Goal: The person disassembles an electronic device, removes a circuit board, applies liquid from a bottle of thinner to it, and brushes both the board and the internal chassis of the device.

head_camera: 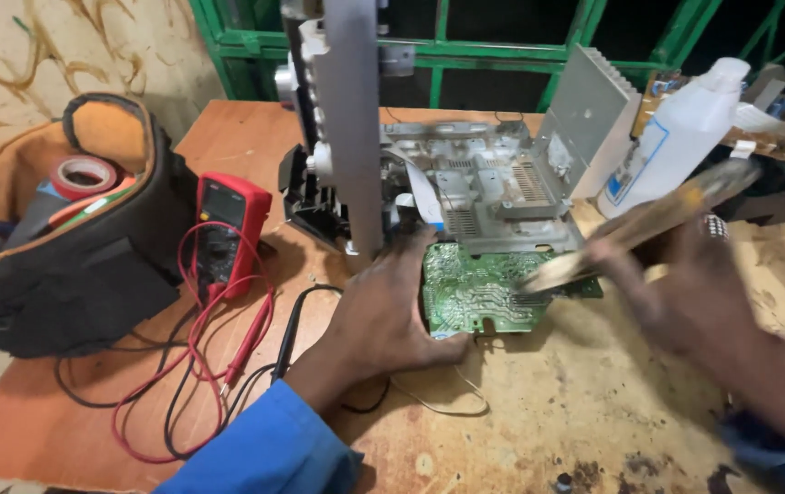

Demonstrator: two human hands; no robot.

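Clearly, the green circuit board (479,291) lies flat on the wooden table (539,402), solder side up, with its long axis running from left to right across the view; its far edge goes under the grey metal chassis (488,187) that stands just behind it. The left hand (390,316) rests on the left end of this board, fingers spread and pressing on its edge, the thumb stretched along the near edge, so it steadies the board without closing around it. The right hand (685,284), to the right of the board, is clenched around a brush (639,224) with a pale handle. The brush is blurred; its long axis goes diagonally, the handle end pointing up and to the right, the bristle end pointing down and left onto the right part of the board. Behind the board, to the right, stands a white plastic bottle (676,137). Well to the left of the board lie a red multimeter (228,229) with red and black leads, and a black tool bag (72,238) with a roll of tape inside.
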